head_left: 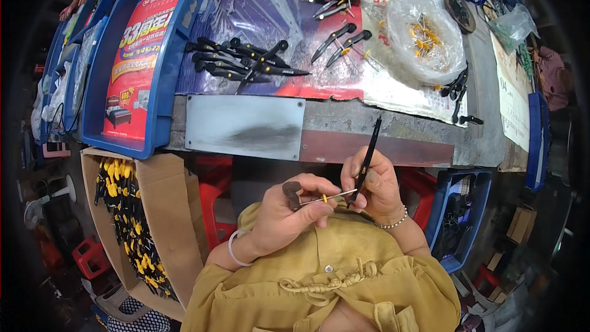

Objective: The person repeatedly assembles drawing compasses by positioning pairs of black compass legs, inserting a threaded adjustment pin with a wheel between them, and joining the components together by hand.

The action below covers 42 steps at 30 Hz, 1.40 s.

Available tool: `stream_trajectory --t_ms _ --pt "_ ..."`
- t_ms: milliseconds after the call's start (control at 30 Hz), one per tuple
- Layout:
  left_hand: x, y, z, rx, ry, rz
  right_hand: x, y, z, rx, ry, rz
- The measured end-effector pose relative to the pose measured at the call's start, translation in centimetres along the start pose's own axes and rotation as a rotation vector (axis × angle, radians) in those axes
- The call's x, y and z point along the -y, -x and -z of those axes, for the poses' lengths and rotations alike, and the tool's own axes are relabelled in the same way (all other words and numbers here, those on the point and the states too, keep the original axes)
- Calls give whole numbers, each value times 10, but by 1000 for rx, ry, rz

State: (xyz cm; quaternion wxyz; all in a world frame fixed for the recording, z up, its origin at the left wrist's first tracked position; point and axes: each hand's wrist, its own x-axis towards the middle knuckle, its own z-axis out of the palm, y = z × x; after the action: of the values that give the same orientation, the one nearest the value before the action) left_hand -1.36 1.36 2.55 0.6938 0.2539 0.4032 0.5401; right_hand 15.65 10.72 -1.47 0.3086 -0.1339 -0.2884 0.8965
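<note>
While left hand (pixel 279 209) pinches a rod (pixel 338 195) and right hand (pixel 382 190) a black part (pixel 367 163), scuffed table (pixel 335 114) carries tools (pixel 246 61), bag (pixel 453 52); room (pixel 58 209) dark, indistinct at edges.

Black and yellow at the fingers (pixel 372 179)

From here I see a black bar (pixel 369 158) in the right fingers, a dark knob (pixel 291 194) at the left ones, and between them a silver rod (pixel 339 195) with a yellow collar (pixel 325 198). Left of the fingers, a blue tray (pixel 165 107) frames a red sheet (pixel 142 64) lettered yellow and white. Beyond them, a pale blue plate (pixel 239 114) wears a black smudge (pixel 267 135).
</note>
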Motion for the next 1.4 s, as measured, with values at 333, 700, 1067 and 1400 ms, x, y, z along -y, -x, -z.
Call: stream_trajectory --t_ms 333,700,1067,1400 --pt "9 8 -7 -43 -118 -129 -17 10 2 75 -144 -44" --pt "9 6 -8 -15 -995 -604 -27 14 11 40 -126 2" --pt "5 5 -5 -92 -870 -430 -22 20 1 -93 213 39" --pt "8 13 7 -46 -506 -187 8 18 -39 -336 572 -148"
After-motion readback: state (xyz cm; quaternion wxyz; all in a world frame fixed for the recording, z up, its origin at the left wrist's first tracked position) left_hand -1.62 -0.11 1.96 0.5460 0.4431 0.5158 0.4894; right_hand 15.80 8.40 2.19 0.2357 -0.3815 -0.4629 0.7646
